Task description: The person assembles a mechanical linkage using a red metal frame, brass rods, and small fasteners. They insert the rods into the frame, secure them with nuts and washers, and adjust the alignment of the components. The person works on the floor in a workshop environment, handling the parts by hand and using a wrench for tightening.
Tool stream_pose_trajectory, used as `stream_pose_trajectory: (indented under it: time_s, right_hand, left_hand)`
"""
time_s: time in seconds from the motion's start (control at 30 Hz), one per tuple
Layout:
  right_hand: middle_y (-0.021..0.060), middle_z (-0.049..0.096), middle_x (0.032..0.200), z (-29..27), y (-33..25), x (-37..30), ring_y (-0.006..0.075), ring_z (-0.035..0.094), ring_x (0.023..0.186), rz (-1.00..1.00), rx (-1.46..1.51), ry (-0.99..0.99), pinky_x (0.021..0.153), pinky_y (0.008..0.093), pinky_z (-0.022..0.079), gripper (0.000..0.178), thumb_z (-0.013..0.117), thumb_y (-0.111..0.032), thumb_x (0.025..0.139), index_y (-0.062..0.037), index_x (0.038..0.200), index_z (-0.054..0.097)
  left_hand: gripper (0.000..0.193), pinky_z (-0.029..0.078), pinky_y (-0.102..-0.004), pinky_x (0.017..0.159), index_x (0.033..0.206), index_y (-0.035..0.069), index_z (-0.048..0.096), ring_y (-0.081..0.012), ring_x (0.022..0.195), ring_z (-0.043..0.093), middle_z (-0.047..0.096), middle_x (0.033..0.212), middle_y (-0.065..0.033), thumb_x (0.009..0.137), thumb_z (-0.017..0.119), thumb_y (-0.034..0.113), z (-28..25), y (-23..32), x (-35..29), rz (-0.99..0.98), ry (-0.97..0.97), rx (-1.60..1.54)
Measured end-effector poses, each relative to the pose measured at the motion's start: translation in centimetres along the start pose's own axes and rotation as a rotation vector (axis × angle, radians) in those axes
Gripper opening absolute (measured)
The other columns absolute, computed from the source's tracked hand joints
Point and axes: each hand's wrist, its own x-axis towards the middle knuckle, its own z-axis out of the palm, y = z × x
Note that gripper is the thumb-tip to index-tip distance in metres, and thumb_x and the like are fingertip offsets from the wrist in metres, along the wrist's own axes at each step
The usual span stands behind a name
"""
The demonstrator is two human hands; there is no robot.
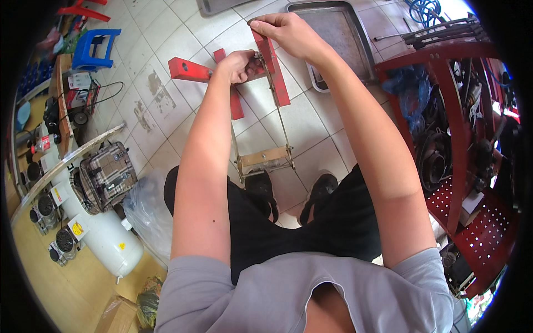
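Note:
A red metal stand with beam-like legs is on the tiled floor ahead of me. A thin metal rod frame runs from its upright toward my feet. At the frame's near end is a light wooden crossbar. My left hand is closed beside the upright, its fingers curled at a small metal fitting near the rod's top. What those fingers pinch is partly hidden. My right hand is closed over the top end of the red upright, thumb and fingers gripping its edge.
A grey metal tray lies beyond my right forearm. On the right stands a dark red rack full of parts. A blue stool is at the far left. A white air compressor and a plaid bag are nearer.

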Motion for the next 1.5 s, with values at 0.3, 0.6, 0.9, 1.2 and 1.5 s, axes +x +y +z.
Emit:
stream_pose_trajectory:
  time_s: [0.3, 0.6, 0.9, 1.2, 1.5]
  right_hand:
    - [0.0065, 0.066, 0.09, 0.1, 0.0, -0.1, 0.0149, 0.057, 0.086, 0.03, -0.019, -0.018, 0.083, 0.0299, 0.045, 0.042, 0.057, -0.037, 0.091, -0.0009, 0.109, 0.064]
    - [0.0076, 0.067, 0.098, 0.1, 0.1, -0.2, 0.0155, 0.058, 0.091, 0.031, -0.003, -0.015, 0.085, 0.0296, 0.044, 0.041, 0.057, -0.036, 0.091, -0.0023, 0.113, 0.063]
    - [0.0054, 0.067, 0.097, 0.0, 0.5, 0.0, 0.014, 0.057, 0.088, 0.023, 0.003, -0.037, 0.083, 0.0283, 0.044, 0.042, 0.059, -0.037, 0.09, -0.0024, 0.114, 0.063]
    - [0.0049, 0.067, 0.082, 0.4, 0.9, 0.0, 0.0125, 0.057, 0.074, 0.007, 0.03, 0.06, 0.071, 0.0286, 0.047, 0.034, 0.06, -0.035, 0.088, -0.0045, 0.1, 0.068]
    - [0.0079, 0.067, 0.104, 0.1, -0.2, -0.4, 0.0155, 0.058, 0.098, 0.064, 0.014, -0.008, 0.09, 0.0288, 0.042, 0.041, 0.059, -0.034, 0.09, -0.0028, 0.117, 0.062]
  left_hand:
    - [0.026, 0.033, -0.0156, 0.041, 0.083, 0.014, 0.056, -0.0035, 0.059, 0.056, 0.059, 0.074, 0.0044, 0.096, 0.043, 0.033, 0.1, -0.2, 0.2, 0.027, 0.03, -0.07]
    - [0.018, 0.049, -0.0298, 0.061, 0.097, 0.0, 0.062, -0.014, 0.072, 0.064, 0.067, 0.083, -0.0054, 0.085, 0.064, 0.014, 1.2, -3.0, -0.8, 0.606, 0.511, 0.078]
    - [0.02, 0.048, -0.028, 0.085, 0.104, -0.005, 0.052, -0.0165, 0.099, 0.062, 0.064, 0.108, -0.0173, 0.085, 0.058, -0.001, 6.6, -7.8, -1.7, 1.065, 0.657, 0.053]
    - [0.034, 0.052, -0.0268, 0.072, 0.122, -0.003, 0.051, -0.0164, 0.086, 0.065, 0.066, 0.101, -0.0111, 0.09, 0.055, 0.007, 5.1, -6.0, -2.0, 0.645, 0.299, -0.588]
    - [0.021, 0.048, -0.0242, 0.056, 0.106, -0.001, 0.061, -0.0149, 0.07, 0.064, 0.067, 0.088, -0.0078, 0.088, 0.057, 0.006, 2.3, -4.3, -0.7, 0.496, 0.359, -0.428]
